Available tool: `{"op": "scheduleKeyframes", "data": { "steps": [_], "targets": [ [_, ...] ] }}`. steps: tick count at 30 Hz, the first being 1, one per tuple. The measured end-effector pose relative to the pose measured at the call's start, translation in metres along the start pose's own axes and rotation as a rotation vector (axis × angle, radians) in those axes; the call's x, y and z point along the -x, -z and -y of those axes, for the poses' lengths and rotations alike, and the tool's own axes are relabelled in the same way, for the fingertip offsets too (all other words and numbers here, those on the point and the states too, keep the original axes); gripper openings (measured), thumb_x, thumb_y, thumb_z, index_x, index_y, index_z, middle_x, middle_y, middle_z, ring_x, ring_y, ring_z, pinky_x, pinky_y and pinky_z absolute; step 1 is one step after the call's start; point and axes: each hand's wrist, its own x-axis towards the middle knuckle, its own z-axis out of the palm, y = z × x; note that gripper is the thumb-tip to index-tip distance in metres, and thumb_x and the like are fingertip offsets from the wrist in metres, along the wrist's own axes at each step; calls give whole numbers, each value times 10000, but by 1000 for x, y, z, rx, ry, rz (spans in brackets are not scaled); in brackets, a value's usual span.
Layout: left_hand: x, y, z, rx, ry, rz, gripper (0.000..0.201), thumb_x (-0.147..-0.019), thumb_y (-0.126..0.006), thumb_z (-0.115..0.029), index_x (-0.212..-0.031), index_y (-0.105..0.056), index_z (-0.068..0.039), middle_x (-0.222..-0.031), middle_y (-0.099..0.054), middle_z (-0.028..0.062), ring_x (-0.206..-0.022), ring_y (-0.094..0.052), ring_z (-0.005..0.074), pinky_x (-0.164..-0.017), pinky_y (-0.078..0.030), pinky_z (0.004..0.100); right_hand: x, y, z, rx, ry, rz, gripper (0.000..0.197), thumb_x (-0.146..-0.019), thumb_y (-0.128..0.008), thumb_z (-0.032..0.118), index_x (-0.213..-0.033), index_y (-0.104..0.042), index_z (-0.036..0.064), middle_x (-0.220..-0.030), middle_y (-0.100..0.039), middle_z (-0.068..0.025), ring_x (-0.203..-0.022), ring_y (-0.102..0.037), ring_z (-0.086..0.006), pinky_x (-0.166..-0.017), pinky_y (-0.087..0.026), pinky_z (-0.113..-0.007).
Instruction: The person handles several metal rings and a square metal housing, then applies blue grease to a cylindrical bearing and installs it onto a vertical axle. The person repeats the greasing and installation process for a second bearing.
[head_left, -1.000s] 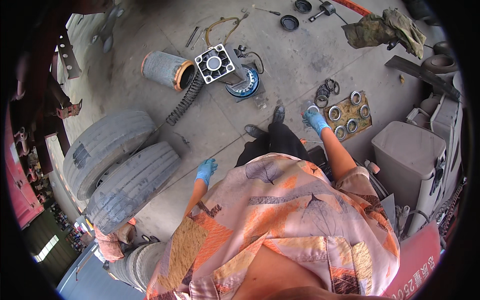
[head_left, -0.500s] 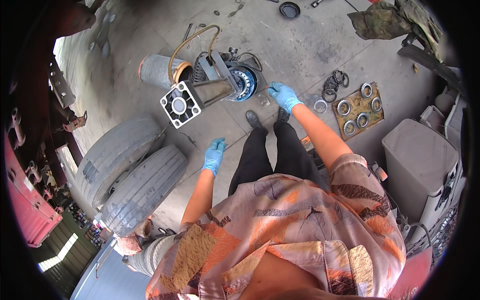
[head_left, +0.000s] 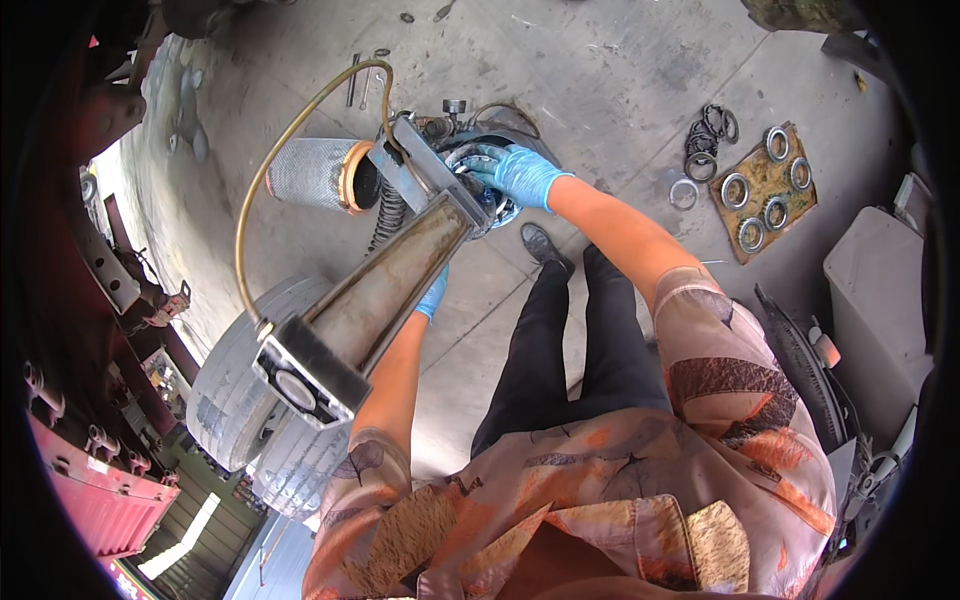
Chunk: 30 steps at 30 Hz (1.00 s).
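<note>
My right hand (head_left: 515, 178), in a blue glove, reaches over the blue round housing (head_left: 508, 212) from its right side. Its fingers stretch onto the metal ring inside, and their tips are partly hidden there. A long metal arm (head_left: 385, 285) runs from this housing toward me and ends in a square flanged block (head_left: 313, 372). Behind that arm, only a bit of my gloved left hand (head_left: 434, 296) shows; its fingers are hidden. A tan hose (head_left: 248, 215) curves from the square block to the housing. Beside the housing lies a coiled black hose (head_left: 388, 222).
A mesh cylinder filter (head_left: 312, 172) with an orange rim lies left of the housing. Large tyres (head_left: 235, 405) are at my left. Several bearing rings lie on an oily cardboard sheet (head_left: 760, 208) at right, near black rings (head_left: 702, 166). A grey bin (head_left: 880, 290) stands beyond.
I have moved closer to the housing. My right hand has gone left onto its ring, and my left hand has passed behind the metal arm. The square block now appears nearer and tilted.
</note>
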Motion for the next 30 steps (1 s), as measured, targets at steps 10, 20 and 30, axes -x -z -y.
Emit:
{"op": "scheduleKeyframes", "data": {
  "steps": [10, 20, 30],
  "targets": [
    [-53, -20, 28, -1879, -784, -246, 457, -953, -498, -302, -1343, -468, -66, -1369, -499, 152, -1251, -477, 331, -1044, -399, 431, -40, -19, -2, -195, -79, -38, 487, -807, -590, 62, -1275, -578, 197, -1397, -464, -166, -1215, -519, -332, -1044, -418, -377],
    [-86, -24, -18, -2227, -1104, -332, 444, -955, -506, -286, -1351, -468, -90, -1383, -484, 128, -1256, -472, 307, -1043, -391, 434, -36, -37, -12, -321, -32, -275, 424, -815, -557, 44, -1201, -624, 206, -1200, -613, -105, -1121, -579, -310, -959, -469, -375],
    [-89, 29, -16, -2569, -1279, -362, 434, -956, -513, -270, -1359, -467, -114, -1397, -468, 104, -1262, -466, 283, -1042, -382, 436, 17, -54, 14, -525, -480, -377, 462, -794, -548, 0, -1234, -588, 135, -1142, -627, -177, -1039, -601, -373, -881, -499, -431]
  ]
}}
